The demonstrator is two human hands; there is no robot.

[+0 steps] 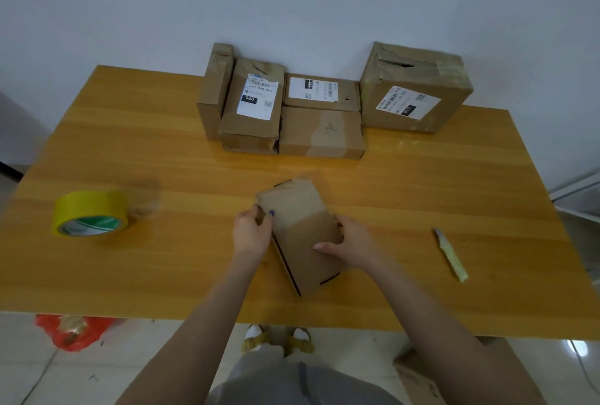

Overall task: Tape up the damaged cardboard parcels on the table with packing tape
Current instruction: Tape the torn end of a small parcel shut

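Observation:
A flat brown cardboard parcel [300,226] lies tilted near the middle of the wooden table [162,161]. My left hand [251,232] grips its left edge, fingers curled round the side. My right hand [345,244] holds its right side, thumb lying across the top face. A yellow roll of packing tape [91,211] lies on the table far to the left. To the right, a small knife with a pale handle [449,253] rests on the table.
Several cardboard parcels stand at the table's back edge against the wall: a group with labels [279,109] and a larger torn box [415,86]. Below the table are a red bag [69,333] and another box [422,378] on the floor.

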